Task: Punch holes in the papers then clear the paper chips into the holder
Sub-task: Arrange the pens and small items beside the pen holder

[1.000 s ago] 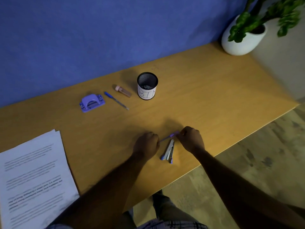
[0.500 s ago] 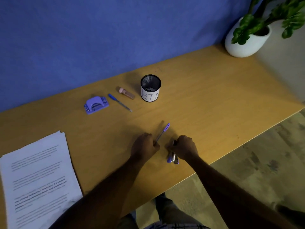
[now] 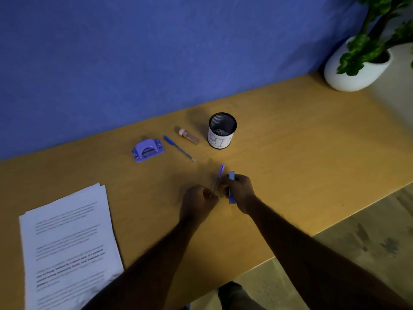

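Note:
A stack of printed papers (image 3: 67,240) lies at the desk's front left. The purple hole punch (image 3: 148,150) sits near the back wall, apart from both hands. The black mesh holder (image 3: 222,130) with a white label stands to its right, with dark bits inside. My left hand (image 3: 197,201) grips the lower end of a purple pen (image 3: 220,175) that points away from me. My right hand (image 3: 240,189) is closed around a blue stapler (image 3: 231,186), lifted off the desk and held roughly upright.
A blue pen (image 3: 178,148) and a small pink-capped tube (image 3: 187,135) lie between the punch and the holder. A white pot with a green plant (image 3: 357,70) stands at the desk's (image 3: 301,153) far right corner. The desk edge runs diagonally at the right, floor beyond.
My right hand let go of the purple pen, grasped the stapler and lifted it off the desk. My left hand kept the pen and swung its tip away from me.

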`<state>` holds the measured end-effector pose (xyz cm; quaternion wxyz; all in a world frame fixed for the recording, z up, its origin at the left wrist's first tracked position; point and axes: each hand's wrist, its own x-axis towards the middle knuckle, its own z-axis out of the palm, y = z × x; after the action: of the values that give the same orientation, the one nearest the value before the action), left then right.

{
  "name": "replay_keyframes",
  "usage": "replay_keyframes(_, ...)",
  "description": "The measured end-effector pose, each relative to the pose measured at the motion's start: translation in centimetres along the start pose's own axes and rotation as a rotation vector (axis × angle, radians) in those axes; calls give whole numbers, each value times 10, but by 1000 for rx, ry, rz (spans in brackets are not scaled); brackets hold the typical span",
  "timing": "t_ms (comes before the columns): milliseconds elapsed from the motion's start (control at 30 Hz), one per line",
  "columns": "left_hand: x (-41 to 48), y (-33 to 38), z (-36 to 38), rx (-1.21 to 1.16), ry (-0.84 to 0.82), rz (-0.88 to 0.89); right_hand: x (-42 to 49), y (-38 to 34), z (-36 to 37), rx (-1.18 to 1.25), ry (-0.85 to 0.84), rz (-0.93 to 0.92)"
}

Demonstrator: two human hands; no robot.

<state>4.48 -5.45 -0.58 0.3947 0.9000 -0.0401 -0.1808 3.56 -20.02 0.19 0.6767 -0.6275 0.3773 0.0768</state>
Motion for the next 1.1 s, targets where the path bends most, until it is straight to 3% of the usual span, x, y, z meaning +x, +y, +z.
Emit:
replay_keyframes(233, 25, -11, -16, -98, 61, -52, 27, -18, 50, -159, 42, -143)
replay_keyframes(400, 42, -24, -30, 35, 208, 10, 58, -53, 77, -668, 148, -464)
replay_keyframes(567, 43, -38, -45, 63, 169, -58, 84, -70, 108, -1029, 129, -618)
replay_keyframes(867, 45, -46, -63, 129, 145, -67, 93, -79, 133, -1163, 125, -782)
replay_keyframes(1100, 51, -48, -63, 155, 169, -24, 94, -84, 130, -788, 29, -652)
